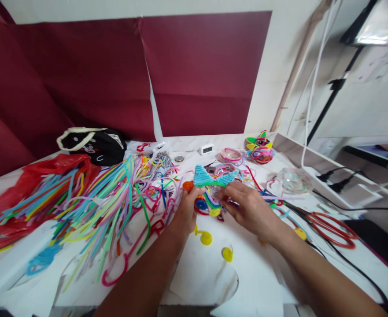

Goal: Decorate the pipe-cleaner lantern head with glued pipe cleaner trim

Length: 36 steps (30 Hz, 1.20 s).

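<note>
Both hands meet over the middle of the table around a colourful pipe cleaner craft (210, 179), which has a light blue zigzag top, a green band and coiled discs in orange and blue. My left hand (189, 204) is closed on its left side, near the orange coil (187, 186). At the right side, the fingers of my right hand (245, 202) pinch at the craft; whether they hold a separate small piece is hidden. Below the hands, yellow pipe cleaner coils (206, 238) lie on a white sheet (197, 273).
Loose pipe cleaners (114, 207) spread over the left, beside a red plastic bag (12, 207). Orange-handled scissors (332, 229) and black cables lie right. Behind stand a black bag (94, 145), a small digital clock (206, 149), a clear bowl (294, 179) and a finished-looking colourful piece (260, 149).
</note>
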### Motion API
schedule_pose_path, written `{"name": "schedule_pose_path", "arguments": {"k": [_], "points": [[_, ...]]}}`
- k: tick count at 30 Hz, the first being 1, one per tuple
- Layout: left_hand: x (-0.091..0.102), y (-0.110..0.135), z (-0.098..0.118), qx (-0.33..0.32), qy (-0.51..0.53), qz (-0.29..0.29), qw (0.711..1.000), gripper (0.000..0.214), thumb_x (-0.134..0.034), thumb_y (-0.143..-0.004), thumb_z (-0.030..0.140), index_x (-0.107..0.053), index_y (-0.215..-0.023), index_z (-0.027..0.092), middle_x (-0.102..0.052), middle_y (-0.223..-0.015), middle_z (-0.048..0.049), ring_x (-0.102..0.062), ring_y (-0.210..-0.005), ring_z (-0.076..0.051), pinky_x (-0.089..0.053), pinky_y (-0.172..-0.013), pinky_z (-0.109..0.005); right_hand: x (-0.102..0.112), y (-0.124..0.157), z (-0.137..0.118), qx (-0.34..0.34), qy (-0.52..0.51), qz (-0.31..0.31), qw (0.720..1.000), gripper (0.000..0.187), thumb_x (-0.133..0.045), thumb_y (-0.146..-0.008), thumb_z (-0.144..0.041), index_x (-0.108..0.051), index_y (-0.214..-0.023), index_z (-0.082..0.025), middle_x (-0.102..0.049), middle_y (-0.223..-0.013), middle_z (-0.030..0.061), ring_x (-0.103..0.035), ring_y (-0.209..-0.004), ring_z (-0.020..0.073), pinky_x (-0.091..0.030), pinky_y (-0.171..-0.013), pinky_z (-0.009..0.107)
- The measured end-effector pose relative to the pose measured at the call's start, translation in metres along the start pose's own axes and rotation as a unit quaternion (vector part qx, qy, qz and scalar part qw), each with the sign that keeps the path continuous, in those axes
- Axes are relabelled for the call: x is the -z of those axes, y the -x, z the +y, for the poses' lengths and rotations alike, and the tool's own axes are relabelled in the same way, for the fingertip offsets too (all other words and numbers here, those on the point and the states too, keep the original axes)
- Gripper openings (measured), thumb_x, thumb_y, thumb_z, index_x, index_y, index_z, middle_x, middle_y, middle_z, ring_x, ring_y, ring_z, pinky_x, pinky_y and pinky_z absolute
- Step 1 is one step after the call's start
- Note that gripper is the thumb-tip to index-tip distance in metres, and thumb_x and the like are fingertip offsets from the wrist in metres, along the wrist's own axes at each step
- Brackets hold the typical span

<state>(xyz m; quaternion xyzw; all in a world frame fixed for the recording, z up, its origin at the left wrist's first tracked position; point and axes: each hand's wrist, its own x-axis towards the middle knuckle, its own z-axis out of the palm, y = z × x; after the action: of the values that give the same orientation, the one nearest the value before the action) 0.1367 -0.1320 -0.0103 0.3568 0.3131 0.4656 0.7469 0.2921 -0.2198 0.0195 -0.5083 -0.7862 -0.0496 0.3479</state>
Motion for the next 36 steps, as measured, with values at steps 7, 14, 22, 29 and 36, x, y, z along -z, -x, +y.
{"name": "schedule_pose_path", "arguments": {"k": [7,14,22,29,36], "points": [[-0.001,0.001,-0.001,0.002,-0.005,-0.013,1.000,0.031,-0.078,-0.057,0.028,-0.062,-0.082,0.019,-0.069,-0.071,0.0011,-0.070,-0.072,-0.021,-0.054,-0.070,-0.031,0.000,-0.001,-0.001,-0.023,-0.013,-0.002,1.000,0.010,-0.057,-0.092,-0.011,-0.063,-0.091,-0.019,-0.065,-0.083,0.0029,-0.061,-0.077,0.0168,-0.045,-0.069,0.028],[-0.002,0.002,-0.001,-0.011,0.004,-0.031,0.999,0.029,-0.079,-0.059,0.029,-0.065,-0.083,0.018,-0.070,-0.070,0.0003,-0.071,-0.072,-0.022,-0.055,-0.071,-0.031,0.001,0.001,0.000,-0.080,0.018,-0.011,0.997,0.005,-0.061,-0.090,-0.017,-0.065,-0.090,-0.019,-0.070,-0.086,0.0057,-0.065,-0.079,0.0190,-0.047,-0.071,0.029],[-0.004,0.004,0.000,-0.028,0.004,-0.028,0.999,0.031,-0.078,-0.059,0.027,-0.065,-0.085,0.017,-0.072,-0.074,0.0000,-0.071,-0.073,-0.020,-0.053,-0.071,-0.029,0.005,0.001,-0.010,-0.163,0.142,-0.048,0.975,0.015,-0.066,-0.088,-0.030,-0.070,-0.097,-0.019,-0.070,-0.085,0.0069,-0.066,-0.074,0.0218,-0.044,-0.066,0.031],[-0.004,0.005,0.001,-0.030,-0.007,-0.022,0.999,0.032,-0.076,-0.060,0.027,-0.067,-0.090,0.017,-0.074,-0.079,-0.0013,-0.071,-0.072,-0.020,-0.053,-0.070,-0.029,0.004,0.002,-0.009,-0.087,0.232,-0.022,0.969,0.024,-0.065,-0.091,-0.037,-0.071,-0.077,-0.019,-0.065,-0.074,0.0065,-0.062,-0.074,0.0244,-0.041,-0.067,0.034],[-0.004,0.006,0.000,-0.021,0.003,-0.024,1.000,0.034,-0.079,-0.058,0.025,-0.065,-0.087,0.018,-0.074,-0.079,-0.0012,-0.072,-0.075,-0.021,-0.053,-0.069,-0.029,0.001,0.003,-0.004,-0.066,0.180,0.005,0.981,0.016,-0.070,-0.088,-0.029,-0.071,-0.076,-0.018,-0.063,-0.073,0.0046,-0.059,-0.072,0.0203,-0.042,-0.068,0.031]]}}
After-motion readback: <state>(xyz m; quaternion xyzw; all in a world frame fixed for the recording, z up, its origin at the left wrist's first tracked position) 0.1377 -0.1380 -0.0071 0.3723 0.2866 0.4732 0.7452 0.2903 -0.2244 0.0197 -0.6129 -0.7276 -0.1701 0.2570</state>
